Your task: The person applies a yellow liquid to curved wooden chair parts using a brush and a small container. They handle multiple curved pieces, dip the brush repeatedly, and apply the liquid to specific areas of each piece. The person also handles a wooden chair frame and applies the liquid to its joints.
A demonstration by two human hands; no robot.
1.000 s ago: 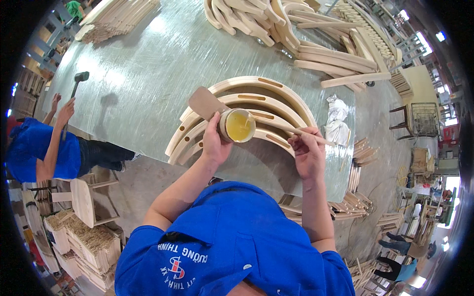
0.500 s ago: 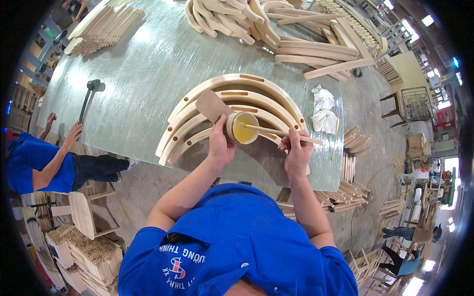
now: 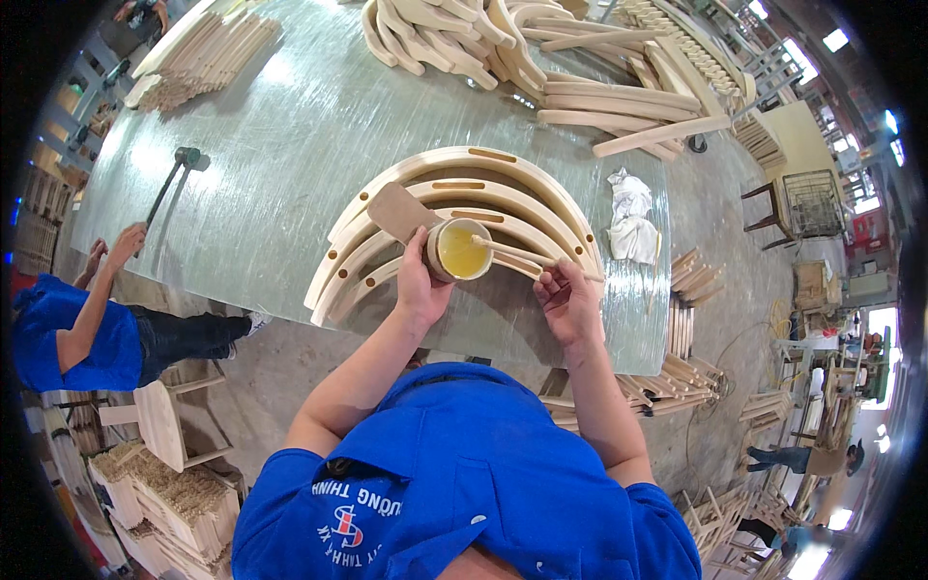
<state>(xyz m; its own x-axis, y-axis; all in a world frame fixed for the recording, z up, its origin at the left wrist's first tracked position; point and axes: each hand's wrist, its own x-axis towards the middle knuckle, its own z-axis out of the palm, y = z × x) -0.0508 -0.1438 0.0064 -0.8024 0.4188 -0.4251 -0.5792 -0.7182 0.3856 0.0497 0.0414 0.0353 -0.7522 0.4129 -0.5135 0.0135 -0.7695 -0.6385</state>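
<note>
My left hand (image 3: pixel 418 286) grips a small round cup of yellow glue (image 3: pixel 462 250) together with a flat brown card (image 3: pixel 399 212), held over several curved wooden arch pieces (image 3: pixel 464 184) stacked on the table. My right hand (image 3: pixel 570 302) holds a thin wooden stick (image 3: pixel 527 256) whose tip dips into the glue cup. Both hands are close together above the near edge of the arch pieces. My blue shirt fills the lower part of the view.
The grey table (image 3: pixel 290 135) carries a mallet (image 3: pixel 166 184), a crumpled white rag (image 3: pixel 630 215), a stack of wooden slats (image 3: pixel 203 58) far left and curved parts (image 3: pixel 541 58) at the far side. A person in blue (image 3: pixel 87 319) stands at left. Wooden parts lie on the floor at right.
The stick's tip has come to rest in the glue cup, and the view shifted so the arch pieces sit more central. The person at left lowered a hand toward the table edge.
</note>
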